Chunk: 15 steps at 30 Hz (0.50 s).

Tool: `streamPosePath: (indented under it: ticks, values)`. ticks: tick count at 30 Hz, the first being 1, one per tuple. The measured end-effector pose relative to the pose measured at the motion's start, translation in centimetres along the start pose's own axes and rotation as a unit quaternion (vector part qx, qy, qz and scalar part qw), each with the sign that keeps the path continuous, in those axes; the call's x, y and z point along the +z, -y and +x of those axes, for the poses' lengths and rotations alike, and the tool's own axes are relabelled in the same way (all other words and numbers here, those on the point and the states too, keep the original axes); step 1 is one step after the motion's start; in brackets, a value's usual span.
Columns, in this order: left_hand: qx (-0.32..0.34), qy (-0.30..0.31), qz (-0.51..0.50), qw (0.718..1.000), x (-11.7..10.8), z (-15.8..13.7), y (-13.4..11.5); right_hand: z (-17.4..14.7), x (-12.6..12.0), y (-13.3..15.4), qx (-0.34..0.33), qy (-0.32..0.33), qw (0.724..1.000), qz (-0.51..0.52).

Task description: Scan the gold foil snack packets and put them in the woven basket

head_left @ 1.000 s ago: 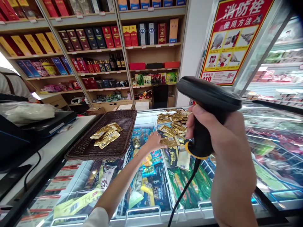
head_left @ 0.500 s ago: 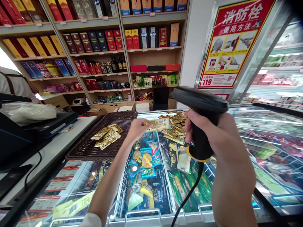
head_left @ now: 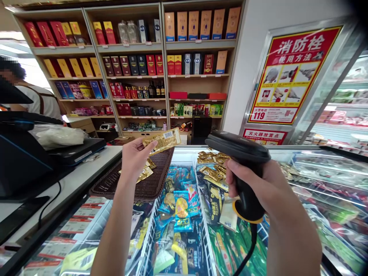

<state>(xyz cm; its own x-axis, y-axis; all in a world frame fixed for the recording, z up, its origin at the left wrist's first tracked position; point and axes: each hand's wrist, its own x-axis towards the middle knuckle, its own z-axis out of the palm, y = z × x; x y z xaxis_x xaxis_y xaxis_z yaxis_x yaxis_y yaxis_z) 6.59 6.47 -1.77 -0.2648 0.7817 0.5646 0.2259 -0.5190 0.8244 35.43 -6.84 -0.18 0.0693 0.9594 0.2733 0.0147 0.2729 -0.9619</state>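
Between the thumb and fingers of my left hand [head_left: 134, 155] is a gold foil packet [head_left: 164, 140], its barcode facing me. The hand is raised over a dark brown woven basket [head_left: 156, 184], where more gold packets [head_left: 145, 173] lie, partly hidden by my wrist. My right hand [head_left: 258, 180] grips a black barcode scanner [head_left: 240, 147] by its handle, with its head pointing left towards the packet but well apart from it. A cable runs down from the handle. Behind the scanner, a pile of gold packets [head_left: 214, 165] rests on the freezer's glass top.
Below me is a glass-topped freezer with wire baskets [head_left: 205, 237] of wrapped ice creams [head_left: 181, 207]. At left stands a counter [head_left: 106, 161] with a black checkout machine [head_left: 20, 161] and a plastic bag [head_left: 59, 134]. A person [head_left: 37, 96] is behind it. Shelves of boxes [head_left: 138, 65] line the back.
My left hand has carried the gold packet left and up, from near the pile to over the basket. The scanner stays in my right hand. The view has tilted upward.
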Motion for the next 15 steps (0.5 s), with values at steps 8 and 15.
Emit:
streamPosePath:
  ticks: [8, 15]
  values:
    - [0.029, -0.031, 0.025, 0.999, -0.8, 1.4, 1.2, 0.3, -0.3, -0.6, 0.022, 0.026, 0.999, -0.019]
    - [0.036, -0.026, 0.044, 0.998, -0.7, 1.7, 1.9, 0.1, -0.1, -0.4, 0.034, 0.049, 0.997, -0.043]
